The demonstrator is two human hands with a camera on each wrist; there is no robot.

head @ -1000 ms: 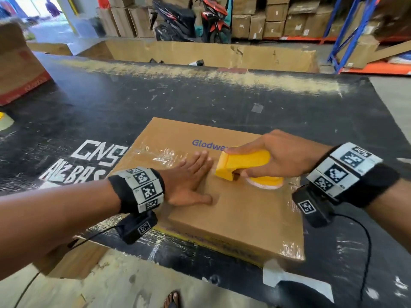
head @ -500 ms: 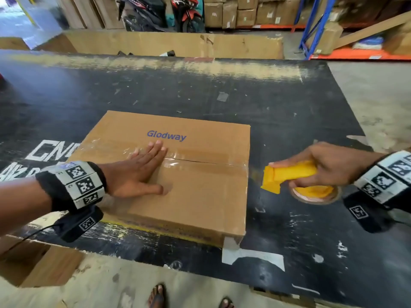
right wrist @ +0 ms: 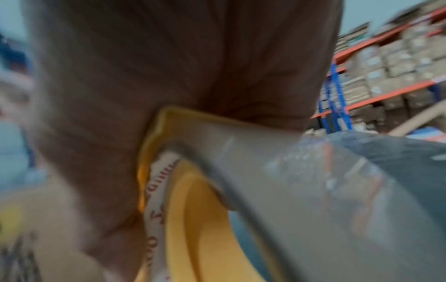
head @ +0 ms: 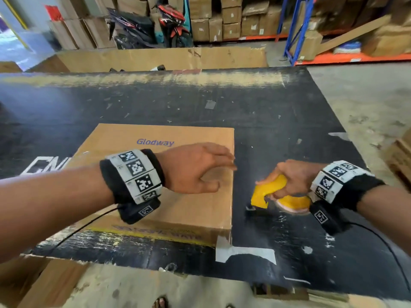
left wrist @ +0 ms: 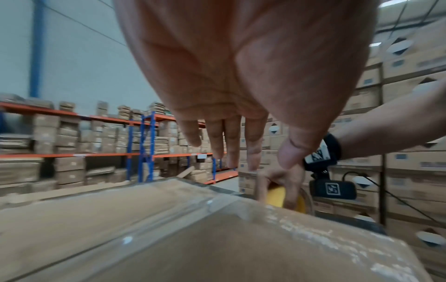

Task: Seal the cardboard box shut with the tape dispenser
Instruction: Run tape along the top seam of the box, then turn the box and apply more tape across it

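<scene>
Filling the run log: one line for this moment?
left hand: open above box | right hand: grips tape dispenser beside box, on table

A flat brown cardboard box (head: 155,174) lies on the black scuffed tabletop (head: 278,121), left of centre and toward the near edge. The left hand (head: 195,167) is over the box's right part, its fingers (head: 224,156) reaching to the right edge. To the right of the box, apart from it, the yellow plastic tape dispenser (head: 275,194) sits at the tabletop under the right hand (head: 293,176). Beyond the far edge stands a long low cardboard wall (head: 155,58), with stacked brown cartons (head: 222,21) behind it.
</scene>
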